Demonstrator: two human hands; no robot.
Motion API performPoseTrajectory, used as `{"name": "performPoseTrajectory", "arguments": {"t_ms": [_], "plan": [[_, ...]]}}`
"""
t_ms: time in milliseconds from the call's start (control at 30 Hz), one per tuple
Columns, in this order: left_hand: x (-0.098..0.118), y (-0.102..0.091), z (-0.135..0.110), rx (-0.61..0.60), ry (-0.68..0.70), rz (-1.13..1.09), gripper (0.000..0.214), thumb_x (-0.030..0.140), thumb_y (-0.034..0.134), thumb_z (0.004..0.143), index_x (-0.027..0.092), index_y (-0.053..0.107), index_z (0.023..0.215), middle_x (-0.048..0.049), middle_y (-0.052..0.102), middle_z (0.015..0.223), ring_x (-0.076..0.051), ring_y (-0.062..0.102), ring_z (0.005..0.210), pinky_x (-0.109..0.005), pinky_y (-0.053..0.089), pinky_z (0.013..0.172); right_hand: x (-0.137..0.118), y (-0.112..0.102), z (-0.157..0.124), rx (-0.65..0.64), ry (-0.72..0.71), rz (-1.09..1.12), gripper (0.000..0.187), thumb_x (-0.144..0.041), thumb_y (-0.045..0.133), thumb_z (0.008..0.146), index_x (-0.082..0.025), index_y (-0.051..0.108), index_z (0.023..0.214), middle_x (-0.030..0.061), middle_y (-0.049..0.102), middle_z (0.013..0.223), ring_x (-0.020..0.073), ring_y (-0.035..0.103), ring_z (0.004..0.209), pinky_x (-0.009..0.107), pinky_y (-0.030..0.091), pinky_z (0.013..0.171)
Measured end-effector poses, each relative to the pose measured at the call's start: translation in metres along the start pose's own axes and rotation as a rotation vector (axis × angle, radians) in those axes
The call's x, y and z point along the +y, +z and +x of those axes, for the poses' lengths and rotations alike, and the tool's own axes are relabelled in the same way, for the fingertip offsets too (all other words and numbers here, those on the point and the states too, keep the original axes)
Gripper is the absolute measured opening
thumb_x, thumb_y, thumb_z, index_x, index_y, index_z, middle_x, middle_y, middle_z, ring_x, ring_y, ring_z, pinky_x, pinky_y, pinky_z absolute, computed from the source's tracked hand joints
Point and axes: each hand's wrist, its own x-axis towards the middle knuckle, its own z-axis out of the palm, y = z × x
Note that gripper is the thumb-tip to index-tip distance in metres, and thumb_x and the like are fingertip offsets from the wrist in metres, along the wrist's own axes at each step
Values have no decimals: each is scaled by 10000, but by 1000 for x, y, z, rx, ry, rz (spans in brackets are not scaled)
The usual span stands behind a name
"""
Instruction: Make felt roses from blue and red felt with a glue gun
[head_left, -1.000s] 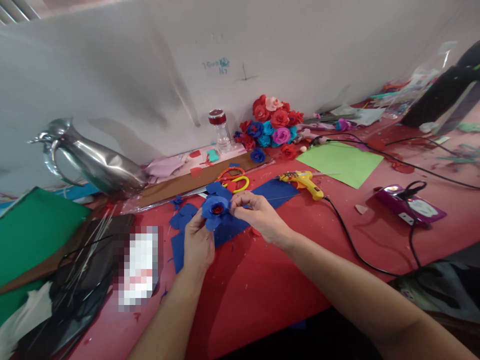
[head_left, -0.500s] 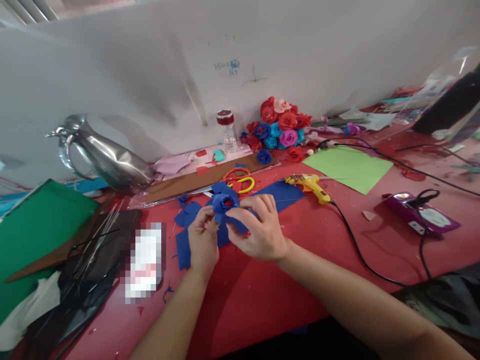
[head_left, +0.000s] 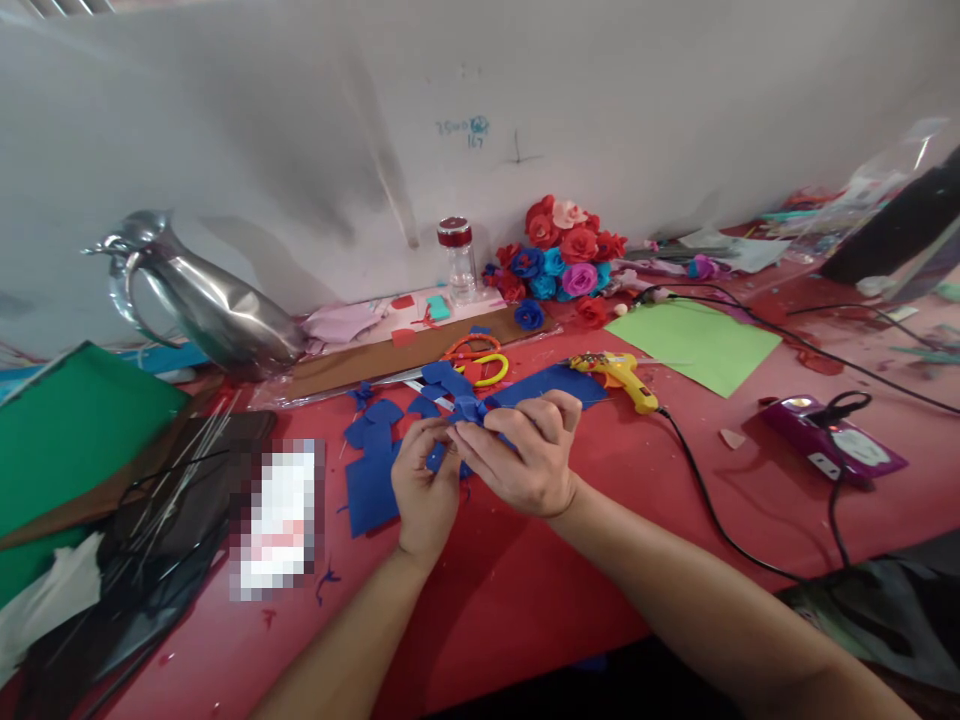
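Head view: left hand (head_left: 424, 490) and right hand (head_left: 525, 455) hold a blue flower (head_left: 459, 395).
Both grips are closed tight on it, the fingers pinching.

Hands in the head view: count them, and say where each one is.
2. The left hand and the right hand meet above the red table, near its front edge, both pinching the blue flower between them. No others show; none seems hidden.
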Motion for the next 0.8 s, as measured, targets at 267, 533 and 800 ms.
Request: {"name": "performPoseTrajectory", "arguments": {"t_ms": [267, 533, 800], "plan": [[-6, 8, 7, -45, -515, -596, 132, 213, 792, 573, 204, 682, 646, 14, 677, 704, -157, 599, 745, -329, 451, 829, -3, -17, 2, 24, 172, 291, 174, -221, 505, 851, -235, 665, 918, 17, 622, 763, 180, 497, 732, 392, 321, 755], [0, 4, 15, -84, -632, -807, 197, 184, 835, 532, 227, 718, 684, 38, 698, 695, -123, 609, 705, -288, 460, 814, 7, -6, 15, -212, 1076, 883, 296, -353, 444, 898, -222, 669, 759, 23, 642, 780, 172, 545, 807, 327, 379, 775], [3, -2, 11, -460, -689, -732, 215, 290, 865, 527, 180, 702, 612, 1, 644, 608, -185, 610, 743, -331, 462, 792, 14, -3, 22, -575, 1444, 1407, 287, -463, 635, 724, -183, 654, 665, 0, 614, 688, 116, 525, 651, 243, 392, 634]]}}
